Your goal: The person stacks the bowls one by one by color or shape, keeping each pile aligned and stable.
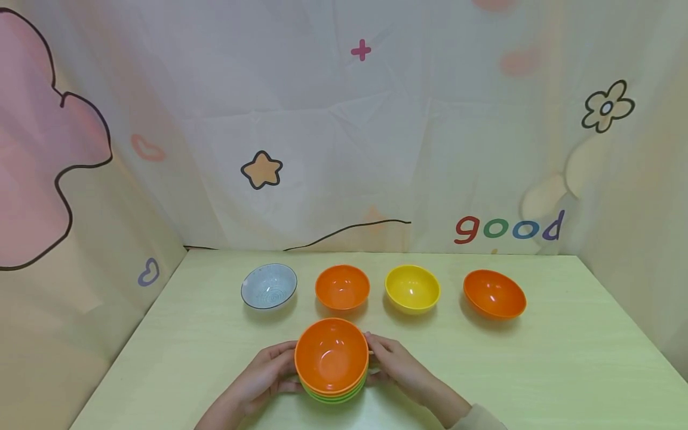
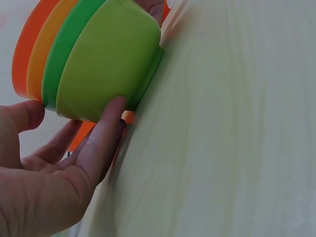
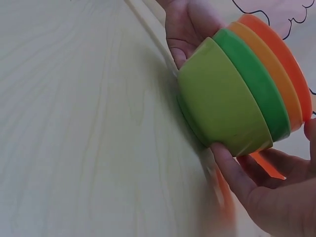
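Observation:
A nested stack of bowls (image 1: 331, 357) is near the front of the table, red-orange innermost, then lighter orange, green and light green outermost. My left hand (image 1: 267, 374) holds its left side, the thumb by the upper rims and the fingers against the light green bowl (image 2: 108, 59). On the opposite side my right hand (image 1: 400, 368) grips the stack, thumb near the rims, a fingertip low on the green wall. Both wrist views show the stack's base at the tabletop; whether it touches is hard to tell.
Behind the stack stands a row of single bowls: a grey-blue bowl (image 1: 269, 286), an orange bowl (image 1: 342, 288), a yellow bowl (image 1: 412, 289) and a red-orange bowl (image 1: 494, 294), which looks tilted. A printed cloth (image 1: 322, 131) hangs behind the pale wooden table (image 1: 559, 358).

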`<state>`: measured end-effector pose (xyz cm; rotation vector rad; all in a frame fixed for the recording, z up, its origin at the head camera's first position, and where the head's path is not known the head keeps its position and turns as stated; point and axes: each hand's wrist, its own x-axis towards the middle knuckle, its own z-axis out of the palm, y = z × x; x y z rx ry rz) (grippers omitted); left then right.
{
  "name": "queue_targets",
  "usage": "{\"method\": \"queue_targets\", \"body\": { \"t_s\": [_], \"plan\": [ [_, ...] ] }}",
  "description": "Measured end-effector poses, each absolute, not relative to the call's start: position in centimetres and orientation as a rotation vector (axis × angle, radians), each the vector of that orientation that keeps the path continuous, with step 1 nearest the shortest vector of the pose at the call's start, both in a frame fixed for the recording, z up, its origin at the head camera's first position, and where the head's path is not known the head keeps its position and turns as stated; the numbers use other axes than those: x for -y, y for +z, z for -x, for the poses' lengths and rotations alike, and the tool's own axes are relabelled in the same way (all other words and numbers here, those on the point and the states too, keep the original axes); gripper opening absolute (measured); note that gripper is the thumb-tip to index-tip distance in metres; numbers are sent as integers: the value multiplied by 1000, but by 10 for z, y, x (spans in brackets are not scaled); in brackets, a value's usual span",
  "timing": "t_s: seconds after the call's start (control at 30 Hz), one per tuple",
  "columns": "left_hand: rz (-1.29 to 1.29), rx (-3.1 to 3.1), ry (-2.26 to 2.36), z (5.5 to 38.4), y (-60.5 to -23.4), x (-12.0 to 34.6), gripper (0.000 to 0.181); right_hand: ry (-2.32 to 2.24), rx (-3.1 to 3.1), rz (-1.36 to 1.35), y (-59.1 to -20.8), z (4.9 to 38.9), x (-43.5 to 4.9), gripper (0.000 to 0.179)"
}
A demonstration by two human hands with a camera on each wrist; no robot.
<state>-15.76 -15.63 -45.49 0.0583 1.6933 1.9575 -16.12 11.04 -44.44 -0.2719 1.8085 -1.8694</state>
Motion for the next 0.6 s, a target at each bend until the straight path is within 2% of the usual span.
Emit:
{"method": "queue_targets", "body": {
  "t_s": [0.23,0.6],
  "plan": [
    [-52,-1696,1954,158,-455,157,63,-1881,-1761,280,-448,160,-112,60],
    [-52,-1698,1956,158,-455,157,61,-1889,-1712,267,-448,158,-113,67]
  ]
}}
